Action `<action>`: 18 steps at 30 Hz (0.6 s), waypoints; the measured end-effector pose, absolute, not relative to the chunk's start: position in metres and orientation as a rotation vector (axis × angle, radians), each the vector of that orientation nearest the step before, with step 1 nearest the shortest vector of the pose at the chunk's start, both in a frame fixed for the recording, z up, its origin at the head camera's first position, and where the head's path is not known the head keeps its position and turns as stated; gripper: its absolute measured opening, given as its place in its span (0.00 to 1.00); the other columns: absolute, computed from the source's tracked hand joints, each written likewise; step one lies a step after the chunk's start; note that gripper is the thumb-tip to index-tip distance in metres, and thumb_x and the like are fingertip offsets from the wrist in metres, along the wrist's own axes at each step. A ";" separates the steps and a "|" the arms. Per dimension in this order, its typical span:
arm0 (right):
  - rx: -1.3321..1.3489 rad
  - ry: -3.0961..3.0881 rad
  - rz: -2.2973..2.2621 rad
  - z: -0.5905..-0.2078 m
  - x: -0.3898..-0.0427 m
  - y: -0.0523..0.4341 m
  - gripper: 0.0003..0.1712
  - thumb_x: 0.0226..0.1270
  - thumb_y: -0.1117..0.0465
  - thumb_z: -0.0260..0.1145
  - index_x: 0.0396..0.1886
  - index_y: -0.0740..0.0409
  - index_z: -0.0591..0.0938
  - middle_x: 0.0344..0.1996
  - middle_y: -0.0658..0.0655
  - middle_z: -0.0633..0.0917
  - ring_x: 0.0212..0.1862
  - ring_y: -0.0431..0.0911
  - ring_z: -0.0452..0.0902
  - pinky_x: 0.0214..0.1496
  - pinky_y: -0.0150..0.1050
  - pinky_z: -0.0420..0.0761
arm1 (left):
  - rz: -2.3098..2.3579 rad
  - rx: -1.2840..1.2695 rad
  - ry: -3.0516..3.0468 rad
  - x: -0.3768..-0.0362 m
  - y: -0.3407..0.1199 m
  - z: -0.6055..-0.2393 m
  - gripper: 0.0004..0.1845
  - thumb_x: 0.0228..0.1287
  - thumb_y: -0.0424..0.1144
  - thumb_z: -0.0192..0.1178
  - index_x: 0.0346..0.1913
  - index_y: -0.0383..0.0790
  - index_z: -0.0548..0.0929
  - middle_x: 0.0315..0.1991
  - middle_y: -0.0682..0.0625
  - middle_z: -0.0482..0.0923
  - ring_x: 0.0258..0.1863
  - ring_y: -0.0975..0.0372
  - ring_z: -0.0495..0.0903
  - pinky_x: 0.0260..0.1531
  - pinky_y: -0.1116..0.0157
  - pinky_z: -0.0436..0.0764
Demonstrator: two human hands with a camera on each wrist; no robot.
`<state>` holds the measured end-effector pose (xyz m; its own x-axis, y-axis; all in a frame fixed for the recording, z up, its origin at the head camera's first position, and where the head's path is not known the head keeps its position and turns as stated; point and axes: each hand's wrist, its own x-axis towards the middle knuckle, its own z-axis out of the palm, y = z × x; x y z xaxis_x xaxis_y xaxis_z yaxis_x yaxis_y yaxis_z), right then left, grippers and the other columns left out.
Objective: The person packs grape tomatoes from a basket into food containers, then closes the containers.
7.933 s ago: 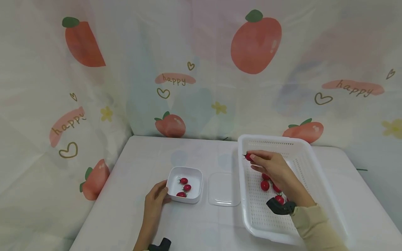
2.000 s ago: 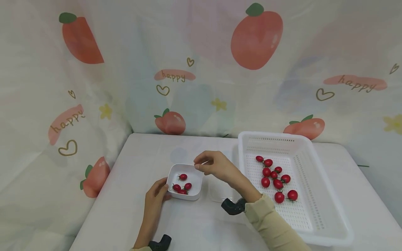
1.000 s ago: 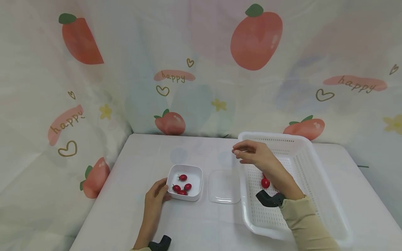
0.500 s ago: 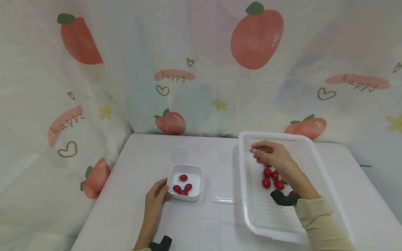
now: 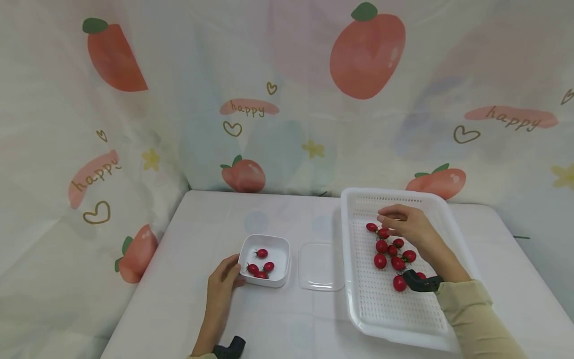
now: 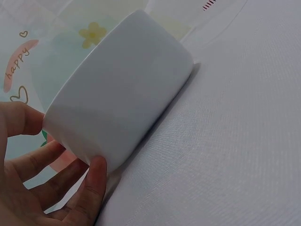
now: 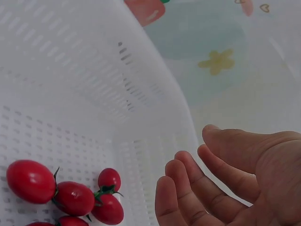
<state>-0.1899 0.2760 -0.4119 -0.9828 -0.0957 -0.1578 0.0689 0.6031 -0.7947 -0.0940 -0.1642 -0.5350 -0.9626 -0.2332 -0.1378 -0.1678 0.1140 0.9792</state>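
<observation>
My left hand (image 5: 222, 279) grips the near left corner of a small white square container (image 5: 280, 277), fingers and thumb against its wall in the left wrist view. Several cherry tomatoes (image 5: 262, 254) with green stems lie inside it. My right hand (image 5: 413, 230) hovers over a large white perforated basket (image 5: 376, 306), fingers loosely bent and holding nothing. Several more cherry tomatoes (image 5: 380, 261) lie clustered on the basket floor, below and left of that hand. In the right wrist view, a gap separates the fingertips from the tomatoes (image 7: 74, 197).
A clear square lid (image 5: 321, 267) lies flat between container and basket. Raised basket walls (image 7: 155, 80) surround the tomatoes. A fruit-printed curtain (image 5: 287, 65) stands behind and left of the white-covered table (image 5: 269, 324).
The cherry tomato my right hand held earliest is out of its fingers. The container shows more tomatoes. My right hand has moved from beside the container back over the basket; the left stays put.
</observation>
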 end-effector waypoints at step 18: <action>-0.162 2.860 -0.898 -0.446 -0.198 0.300 0.25 0.75 0.63 0.65 0.67 0.69 0.76 0.60 0.75 0.80 0.59 0.69 0.79 0.54 0.59 0.88 | -2.025 0.441 -2.300 -0.094 -0.163 -0.535 0.18 0.81 0.44 0.54 0.67 0.49 0.79 0.66 0.48 0.80 0.60 0.54 0.81 0.49 0.74 0.86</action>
